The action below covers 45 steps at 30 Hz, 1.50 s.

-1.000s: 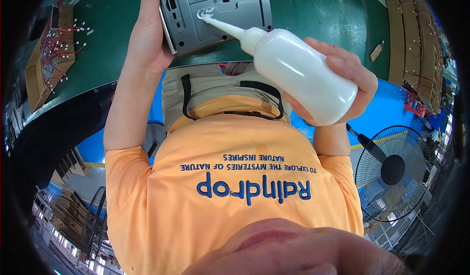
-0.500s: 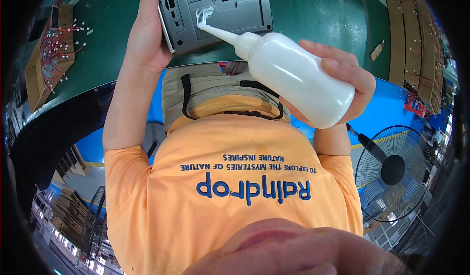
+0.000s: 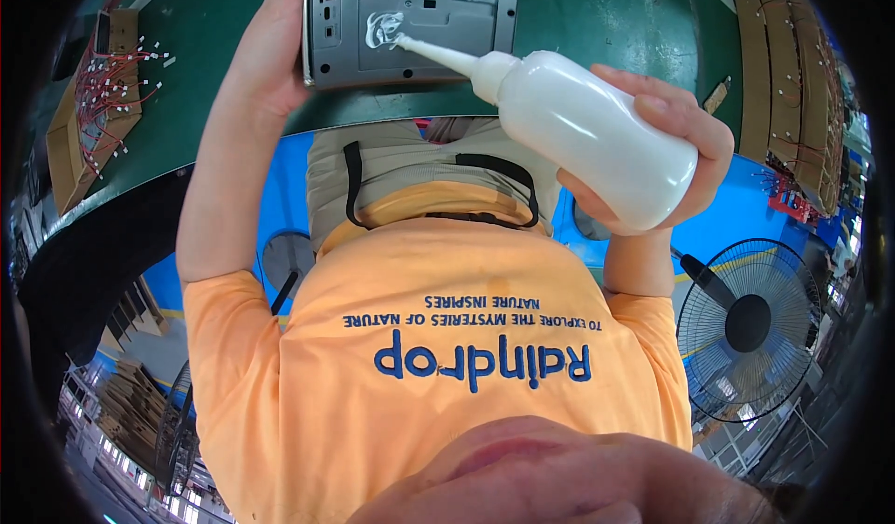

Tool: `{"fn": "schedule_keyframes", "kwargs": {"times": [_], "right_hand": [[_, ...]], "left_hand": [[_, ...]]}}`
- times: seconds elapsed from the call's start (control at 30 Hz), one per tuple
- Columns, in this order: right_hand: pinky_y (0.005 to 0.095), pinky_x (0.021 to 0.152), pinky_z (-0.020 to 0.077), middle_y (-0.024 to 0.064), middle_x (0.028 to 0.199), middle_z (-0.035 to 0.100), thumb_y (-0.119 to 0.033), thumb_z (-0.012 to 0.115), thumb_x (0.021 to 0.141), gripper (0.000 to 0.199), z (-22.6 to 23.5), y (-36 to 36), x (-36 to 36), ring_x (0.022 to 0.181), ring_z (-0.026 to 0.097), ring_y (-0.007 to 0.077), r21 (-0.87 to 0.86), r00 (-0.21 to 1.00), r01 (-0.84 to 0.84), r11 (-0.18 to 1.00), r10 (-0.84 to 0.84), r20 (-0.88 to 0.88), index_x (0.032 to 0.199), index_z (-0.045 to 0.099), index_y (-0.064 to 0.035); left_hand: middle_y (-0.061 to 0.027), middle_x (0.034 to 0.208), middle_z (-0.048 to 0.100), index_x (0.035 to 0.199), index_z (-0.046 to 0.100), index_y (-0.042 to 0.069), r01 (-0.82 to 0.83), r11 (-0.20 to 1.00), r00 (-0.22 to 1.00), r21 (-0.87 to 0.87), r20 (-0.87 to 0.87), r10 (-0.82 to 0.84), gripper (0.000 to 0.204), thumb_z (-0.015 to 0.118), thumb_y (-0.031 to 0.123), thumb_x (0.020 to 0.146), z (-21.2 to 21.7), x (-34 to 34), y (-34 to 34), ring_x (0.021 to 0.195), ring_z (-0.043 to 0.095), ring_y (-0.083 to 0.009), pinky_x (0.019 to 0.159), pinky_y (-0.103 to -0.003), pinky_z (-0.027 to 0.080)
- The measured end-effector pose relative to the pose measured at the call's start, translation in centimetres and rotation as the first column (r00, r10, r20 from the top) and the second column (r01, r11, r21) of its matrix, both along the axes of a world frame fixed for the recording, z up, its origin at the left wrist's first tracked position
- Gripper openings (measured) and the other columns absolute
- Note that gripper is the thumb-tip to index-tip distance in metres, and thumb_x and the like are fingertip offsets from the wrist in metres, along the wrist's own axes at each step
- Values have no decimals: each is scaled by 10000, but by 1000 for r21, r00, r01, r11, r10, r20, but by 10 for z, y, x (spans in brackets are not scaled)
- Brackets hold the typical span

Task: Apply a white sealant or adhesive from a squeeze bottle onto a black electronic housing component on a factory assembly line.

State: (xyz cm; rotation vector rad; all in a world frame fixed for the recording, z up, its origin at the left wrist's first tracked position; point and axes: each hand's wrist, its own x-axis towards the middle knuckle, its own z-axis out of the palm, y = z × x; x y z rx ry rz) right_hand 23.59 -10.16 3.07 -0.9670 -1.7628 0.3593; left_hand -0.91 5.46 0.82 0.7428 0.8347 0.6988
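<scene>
A: Where's the grey panel?

B: The grey plastic panel sits at the top centre of the frame, lying on the green table. White squiggles of paste show on its face, one small patch near the middle and a larger one along its upper edge.

A: And the bottle?

B: The white squeeze bottle runs from the right centre of the frame up toward the panel. It lies tilted, its long nozzle pointing upper left, and the tip touches the small patch of paste.

A: Who's holding what?

B: The right hand is wrapped around the bottle's fat end, fingers curled over the top and thumb below, a closed hold. The left hand is at the panel's left edge, in the upper left of the frame, pressed against its side; whether the fingers close around it I cannot tell, as they run out of the frame.

A: Anything around that?

B: A cardboard tray of red wires at the far left, stacked cardboard strips at the upper right, and a black standing fan at the lower right. The person's orange shirt fills the lower middle
</scene>
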Motion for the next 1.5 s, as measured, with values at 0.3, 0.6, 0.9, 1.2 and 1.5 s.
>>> {"fn": "schedule_keyframes", "kwargs": {"times": [0.3, 0.6, 0.9, 1.2, 1.5], "right_hand": [[340, 752, 568, 228, 1031, 627, -140, 901, 610, 679, 3, 5, -2, 938, 676, 323, 85, 999, -16, 996, 19, -37, 1131, 503, 37], [346, 744, 569, 241, 1025, 624, -99, 884, 620, 620, 12, 16, 8, 933, 679, 341, 28, 992, -123, 992, 123, 1, 1101, 531, 68], [356, 759, 567, 254, 1026, 630, -87, 882, 614, 614, 16, 21, 18, 933, 679, 332, 103, 991, -109, 989, 100, 90, 1091, 527, 66], [357, 761, 569, 233, 1029, 624, -101, 896, 613, 681, 18, 15, 22, 918, 680, 328, 54, 994, -35, 998, 29, 103, 1114, 470, 76], [320, 759, 551, 250, 1023, 650, -143, 872, 656, 629, 17, 16, 22, 901, 672, 288, 19, 997, -39, 999, 38, 60, 1122, 483, 20]], "left_hand": [[-94, 909, 697, 930, 662, 32, 464, 881, 884, -91, -15, -467, 447, 528, 457, 954, 15, 25, 51, 736, 671, -137, 661, -287, 573], [-76, 941, 691, 1009, 658, 24, 702, 709, 689, -64, -188, -700, 477, 487, 468, 969, 24, 60, 60, 763, 668, -139, 665, -275, 564], [-50, 946, 690, 1029, 668, 40, 792, 610, 549, -31, -402, -733, 472, 521, 481, 949, 28, 77, 64, 771, 652, -112, 664, -255, 549], [-37, 891, 694, 991, 681, 45, 796, 598, 523, -96, -388, -759, 458, 551, 480, 933, 28, 87, 65, 712, 645, -95, 611, -245, 538], [-27, 870, 693, 973, 683, 53, 806, 580, 502, -113, -387, -773, 444, 566, 479, 925, 25, 93, 67, 693, 639, -91, 599, -240, 529]]}}
